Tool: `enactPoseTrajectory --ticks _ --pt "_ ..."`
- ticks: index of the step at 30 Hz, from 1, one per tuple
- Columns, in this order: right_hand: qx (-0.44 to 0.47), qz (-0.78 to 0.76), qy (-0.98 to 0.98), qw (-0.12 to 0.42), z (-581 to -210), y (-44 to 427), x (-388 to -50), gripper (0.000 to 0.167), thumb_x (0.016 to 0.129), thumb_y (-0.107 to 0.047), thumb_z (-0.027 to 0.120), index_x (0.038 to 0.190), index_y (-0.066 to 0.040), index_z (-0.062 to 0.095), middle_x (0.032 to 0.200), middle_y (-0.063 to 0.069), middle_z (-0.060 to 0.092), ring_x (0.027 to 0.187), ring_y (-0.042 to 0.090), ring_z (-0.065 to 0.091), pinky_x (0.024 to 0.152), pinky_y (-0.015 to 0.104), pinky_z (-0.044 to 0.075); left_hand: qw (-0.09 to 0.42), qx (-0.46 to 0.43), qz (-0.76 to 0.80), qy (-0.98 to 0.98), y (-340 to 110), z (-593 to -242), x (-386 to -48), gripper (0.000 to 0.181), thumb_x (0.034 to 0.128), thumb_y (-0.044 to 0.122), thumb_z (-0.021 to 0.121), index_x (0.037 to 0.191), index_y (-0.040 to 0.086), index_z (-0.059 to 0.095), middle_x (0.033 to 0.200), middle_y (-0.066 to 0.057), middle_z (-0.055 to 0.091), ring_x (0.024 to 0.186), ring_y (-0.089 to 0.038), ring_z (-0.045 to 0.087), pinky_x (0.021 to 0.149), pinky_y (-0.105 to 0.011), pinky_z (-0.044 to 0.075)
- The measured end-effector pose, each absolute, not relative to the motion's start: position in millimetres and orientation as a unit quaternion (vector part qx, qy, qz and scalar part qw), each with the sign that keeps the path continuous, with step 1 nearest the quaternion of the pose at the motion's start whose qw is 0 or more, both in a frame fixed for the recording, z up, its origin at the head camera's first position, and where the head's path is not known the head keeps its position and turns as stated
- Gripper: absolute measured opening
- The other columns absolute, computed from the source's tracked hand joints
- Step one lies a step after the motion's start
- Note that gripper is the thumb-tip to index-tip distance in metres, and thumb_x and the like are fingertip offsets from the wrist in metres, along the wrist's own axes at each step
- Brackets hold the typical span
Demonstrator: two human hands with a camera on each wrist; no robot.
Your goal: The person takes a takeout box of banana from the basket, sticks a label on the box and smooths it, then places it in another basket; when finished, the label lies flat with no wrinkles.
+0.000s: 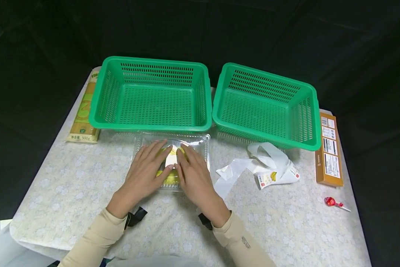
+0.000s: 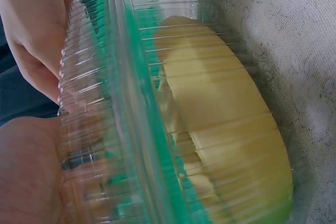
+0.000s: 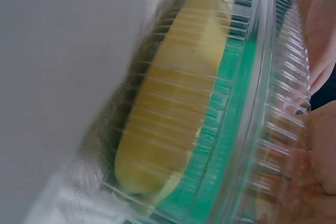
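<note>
A clear plastic clamshell container (image 1: 205, 144) lies at the front middle of the table, its lid over its base. Through its ribbed walls I see a banana (image 2: 226, 108), and the right wrist view also has a banana (image 3: 173, 87) inside. My left hand (image 1: 146, 167) rests on the lid's left part with fingers extended. On the right part lies my right hand (image 1: 197, 172), fingers likewise extended and the thumbs close together. Between the hands a whitish patch (image 1: 171, 160) shows, partly hidden by the fingers.
Two green baskets, one at left (image 1: 156, 107) and one at right (image 1: 256, 111), stand behind the container. A crumpled white printed strip (image 1: 273, 163) lies to its right. Farther right are an orange-brown box (image 1: 329, 155) and a red lollipop (image 1: 329, 201). A yellow-green 500g packet (image 1: 83, 115) lies far left.
</note>
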State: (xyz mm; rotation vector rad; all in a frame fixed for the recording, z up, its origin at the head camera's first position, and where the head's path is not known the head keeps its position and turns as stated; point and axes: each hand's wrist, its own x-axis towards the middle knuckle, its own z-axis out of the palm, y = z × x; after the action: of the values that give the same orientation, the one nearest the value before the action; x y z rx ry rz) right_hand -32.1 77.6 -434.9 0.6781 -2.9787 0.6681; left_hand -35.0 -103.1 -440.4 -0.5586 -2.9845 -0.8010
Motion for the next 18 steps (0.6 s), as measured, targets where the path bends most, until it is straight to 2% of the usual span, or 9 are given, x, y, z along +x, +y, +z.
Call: enactPoseTrajectory --ticks 18 --pt "0.217 0.233 -0.948 -0.026 -429 87 -19 0.049 0.107 -0.034 0.046 0.145 -0.003 0.052 0.157 0.008 0.046 0.150 0.033 0.037 0.121 0.052 0.031 0.014 -0.178 -0.256 -0.950 -102 -441 -36 0.058 0.0989 0.038 0.060 0.149 0.010 0.049 0.160 -0.013 0.041 0.150 -0.036 0.033 0.122 -0.060 0.021"
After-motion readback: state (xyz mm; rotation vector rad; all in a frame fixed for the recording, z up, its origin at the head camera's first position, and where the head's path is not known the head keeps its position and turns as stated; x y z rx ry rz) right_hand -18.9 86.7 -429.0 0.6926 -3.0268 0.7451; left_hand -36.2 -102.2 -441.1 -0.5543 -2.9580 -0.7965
